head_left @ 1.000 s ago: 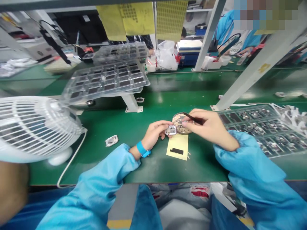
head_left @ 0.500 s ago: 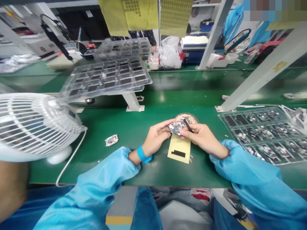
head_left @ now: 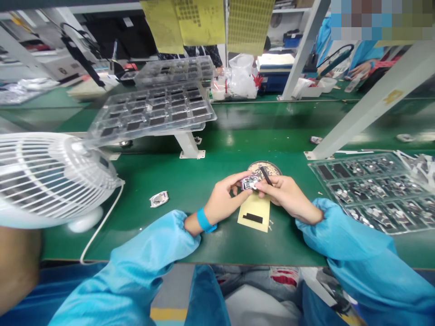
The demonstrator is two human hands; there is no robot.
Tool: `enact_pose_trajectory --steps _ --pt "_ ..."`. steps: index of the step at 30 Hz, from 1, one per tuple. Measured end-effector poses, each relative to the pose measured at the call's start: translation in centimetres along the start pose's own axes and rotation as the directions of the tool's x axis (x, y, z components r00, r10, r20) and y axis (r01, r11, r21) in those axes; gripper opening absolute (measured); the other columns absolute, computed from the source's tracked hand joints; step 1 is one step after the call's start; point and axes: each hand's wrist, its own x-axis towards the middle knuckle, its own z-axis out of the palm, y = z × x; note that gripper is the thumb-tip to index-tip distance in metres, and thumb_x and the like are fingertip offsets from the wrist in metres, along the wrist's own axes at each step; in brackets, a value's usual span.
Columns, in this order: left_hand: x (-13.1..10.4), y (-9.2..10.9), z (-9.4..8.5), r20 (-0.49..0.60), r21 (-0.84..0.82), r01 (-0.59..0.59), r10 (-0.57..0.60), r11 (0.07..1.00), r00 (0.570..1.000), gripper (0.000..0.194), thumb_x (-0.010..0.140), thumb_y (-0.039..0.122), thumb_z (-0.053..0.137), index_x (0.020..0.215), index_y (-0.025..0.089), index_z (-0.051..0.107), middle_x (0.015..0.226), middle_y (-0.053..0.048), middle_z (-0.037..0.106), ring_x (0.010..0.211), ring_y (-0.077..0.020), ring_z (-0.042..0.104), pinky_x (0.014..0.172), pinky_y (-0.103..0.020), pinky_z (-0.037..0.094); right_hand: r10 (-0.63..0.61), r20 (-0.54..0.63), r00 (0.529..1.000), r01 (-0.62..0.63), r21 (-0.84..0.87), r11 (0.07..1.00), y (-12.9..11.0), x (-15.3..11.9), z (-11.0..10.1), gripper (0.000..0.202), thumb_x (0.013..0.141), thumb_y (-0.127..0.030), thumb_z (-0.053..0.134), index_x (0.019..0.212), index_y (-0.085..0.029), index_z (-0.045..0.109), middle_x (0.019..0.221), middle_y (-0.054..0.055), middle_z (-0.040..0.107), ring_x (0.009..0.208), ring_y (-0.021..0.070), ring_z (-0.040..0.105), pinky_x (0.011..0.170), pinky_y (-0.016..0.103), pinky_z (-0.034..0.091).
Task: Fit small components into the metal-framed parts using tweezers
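Between both hands is a small electronic part (head_left: 249, 182) with a pale frame and exposed circuitry. My left hand (head_left: 226, 197) grips its left side between thumb and fingers. My right hand (head_left: 290, 195) touches its right edge with the fingertips and also holds a thin black tool (head_left: 266, 175), which points up and to the left. Behind them stands a round dish (head_left: 274, 169) of small bits, partly hidden by the hands. Below the hands lies a yellow paper (head_left: 252, 225) with black strips (head_left: 253, 218) on it.
A white fan (head_left: 50, 179) stands at the left, near a loose pale part (head_left: 159, 199). Filled clear trays (head_left: 377, 192) lie at the right. More trays (head_left: 152, 111) rest on a raised shelf. A slanted white post (head_left: 360, 106) rises at the right. A person's hands show at the back right.
My left hand has shifted slightly right, its thumb now further over the lower edge of the part. My right hand has hardly moved.
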Motion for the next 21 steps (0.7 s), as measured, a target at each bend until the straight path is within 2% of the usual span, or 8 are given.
enact_pose_trajectory --steps 5,7,9,11,14,16,19,21 --pt "0.0 0.7 -0.1 -0.02 0.107 -0.102 0.105 0.989 0.994 0.041 0.088 0.032 0.071 0.128 0.025 0.069 0.122 -0.008 0.07 0.073 -0.0137 0.055 0.067 -0.028 0.047 0.022 0.018 1.0 -0.022 0.02 1.0 0.1 0.0 0.1 0.044 0.08 -0.055 0.077 0.071 -0.012 0.068 0.049 -0.005 0.043 0.044 0.0051 0.03 0.04 0.019 0.02" --pt "0.0 0.8 -0.1 -0.03 0.092 -0.096 0.099 0.991 0.995 0.039 0.087 0.033 0.072 0.125 0.025 0.071 0.122 -0.008 0.071 0.076 -0.015 0.058 0.069 -0.028 0.048 -0.014 -0.003 1.0 0.014 -0.01 1.0 0.2 0.1 0.3 0.042 0.078 -0.053 0.079 0.073 -0.013 0.068 0.055 -0.003 0.052 0.047 0.0067 0.039 0.043 0.02 0.029" --pt "0.0 0.8 -0.1 -0.045 0.001 -0.024 0.024 1.0 0.999 0.041 0.084 0.034 0.075 0.123 0.024 0.073 0.119 -0.008 0.073 0.079 -0.0166 0.062 0.071 -0.03 0.051 -0.108 -0.075 0.991 0.105 -0.05 0.993 0.1 0.1 0.5 0.038 0.074 -0.049 0.084 0.077 -0.014 0.069 0.068 0.001 0.063 0.058 0.0098 0.052 0.051 0.021 0.041" --pt "0.2 0.6 0.0 -0.024 -0.167 0.079 -0.084 0.983 0.996 0.046 0.081 0.036 0.078 0.124 0.021 0.072 0.117 -0.009 0.074 0.086 -0.0195 0.067 0.077 -0.031 0.054 -0.208 -0.158 0.965 0.197 -0.084 0.977 -0.2 0.0 0.6 0.036 0.075 -0.047 0.083 0.078 -0.015 0.069 0.073 0.002 0.067 0.063 0.0119 0.057 0.056 0.023 0.045" --pt "0.4 0.6 0.0 0.036 -0.353 0.168 -0.166 0.92 0.985 0.05 0.08 0.039 0.079 0.125 0.017 0.071 0.111 -0.011 0.076 0.088 -0.0216 0.071 0.08 -0.033 0.057 -0.298 -0.19 0.936 0.287 -0.083 0.954 -0.7 -0.8 0.2 0.037 0.092 -0.05 0.066 0.076 -0.016 0.07 0.064 0.002 0.063 0.052 0.0121 0.054 0.05 0.025 0.044" --pt "0.6 0.8 -0.1 0.041 -0.37 0.174 -0.171 0.912 0.984 0.049 0.082 0.039 0.077 0.124 0.016 0.071 0.1 -0.01 0.078 0.081 -0.0198 0.072 0.073 -0.03 0.056 -0.41 -0.213 0.887 0.396 -0.108 0.912 -1.1 -1.5 -0.4 0.042 0.099 -0.049 0.056 0.075 -0.017 0.072 0.067 0.003 0.064 0.054 0.0139 0.057 0.051 0.028 0.047" --pt "0.6 1.0 -0.3 0.05 -0.376 0.179 -0.173 0.909 0.984 0.047 0.085 0.039 0.075 0.125 0.016 0.071 0.088 -0.009 0.078 0.075 -0.0177 0.07 0.063 -0.025 0.05 -0.557 -0.256 0.79 0.527 -0.18 0.831 -1.4 -2.5 -1.0 0.04 0.101 -0.047 0.054 0.078 -0.021 0.075 0.075 0.005 0.067 0.06 0.0159 0.062 0.054 0.03 0.051" --pt "0.6 1.1 -0.3 0.062 -0.4 0.181 -0.171 0.899 0.983 0.046 0.085 0.038 0.075 0.125 0.016 0.071 0.088 -0.009 0.078 0.075 -0.0175 0.07 0.061 -0.024 0.048 -0.591 -0.218 0.776 0.557 -0.202 0.806 -1.5 -2.8 -1.1 0.03 0.098 -0.044 0.06 0.087 -0.023 0.077 0.08 0.006 0.07 0.06 0.0172 0.064 0.053 0.031 0.053"
